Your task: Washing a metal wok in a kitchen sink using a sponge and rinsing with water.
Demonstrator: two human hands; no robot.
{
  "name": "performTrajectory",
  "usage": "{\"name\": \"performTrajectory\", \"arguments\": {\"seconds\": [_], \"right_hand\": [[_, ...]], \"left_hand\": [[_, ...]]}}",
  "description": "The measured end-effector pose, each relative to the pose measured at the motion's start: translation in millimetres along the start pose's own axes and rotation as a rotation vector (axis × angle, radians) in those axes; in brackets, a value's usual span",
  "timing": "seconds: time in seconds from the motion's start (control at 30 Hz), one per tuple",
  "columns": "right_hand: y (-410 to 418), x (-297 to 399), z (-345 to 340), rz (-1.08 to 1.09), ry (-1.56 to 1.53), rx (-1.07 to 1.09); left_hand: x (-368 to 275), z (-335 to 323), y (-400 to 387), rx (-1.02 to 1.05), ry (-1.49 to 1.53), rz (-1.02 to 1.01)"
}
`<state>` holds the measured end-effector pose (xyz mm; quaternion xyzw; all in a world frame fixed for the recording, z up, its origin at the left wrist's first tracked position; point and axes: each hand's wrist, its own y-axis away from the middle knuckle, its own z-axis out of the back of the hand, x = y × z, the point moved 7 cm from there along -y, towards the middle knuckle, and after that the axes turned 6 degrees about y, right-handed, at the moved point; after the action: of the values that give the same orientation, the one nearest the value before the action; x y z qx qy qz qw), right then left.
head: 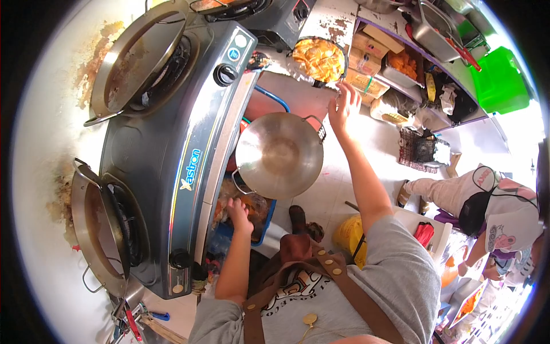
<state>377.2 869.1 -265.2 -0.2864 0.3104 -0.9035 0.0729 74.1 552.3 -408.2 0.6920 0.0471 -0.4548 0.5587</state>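
Observation:
A wide steel wok [281, 155] with a wire handle on each side lies in front of me, beside the stove. What supports it is hidden. My left hand [239, 215] is just off its lower handle, fingers loosely spread and holding nothing. Beyond the upper handle, my right hand [345, 107] reaches forward, empty and with fingers apart. Its fingertips come close to a dark pan of sauced yellow food [320, 60]; whether they touch it cannot be told.
The Astron gas stove [189, 155] on my left bears two tilted woks, one far [137, 60] and one near [101, 228]. Shelves with cardboard boxes [365, 60] stand at the right, below a green plastic container [500, 81]. A yellow bucket [349, 238] and another person [485, 202] are also on the right.

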Motion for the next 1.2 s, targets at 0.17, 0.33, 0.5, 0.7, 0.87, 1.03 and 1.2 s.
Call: {"name": "performTrajectory", "arguments": {"seconds": [0.17, 0.33, 0.5, 0.7, 0.87, 1.03, 1.2], "right_hand": [[-67, 34, -32, 0.185, 0.469, 0.450], [-84, 34, -45, 0.300, 0.396, 0.597], [-90, 35, -54, 0.461, 0.456, 0.478], [-120, 15, -47, 0.168, 0.298, 0.337], [-117, 7, 44, -0.127, -0.047, 0.157], [-44, 68, 162, -0.080, -0.238, 0.116], [74, 166, 217, -0.089, -0.535, 0.306]], "left_hand": [[22, -13, 45, 0.242, -0.004, 0.073], [15, -41, 68, 0.334, 0.130, 0.087], [-4, -79, 85, 0.520, 0.087, 0.065], [-39, -118, 117, 0.698, 0.081, -0.020], [-79, -125, 154, 0.871, 0.065, -0.113], [-109, -132, 202, 1.025, 0.148, -0.102], [-107, -125, 258, 1.274, 0.264, 0.095]]}}
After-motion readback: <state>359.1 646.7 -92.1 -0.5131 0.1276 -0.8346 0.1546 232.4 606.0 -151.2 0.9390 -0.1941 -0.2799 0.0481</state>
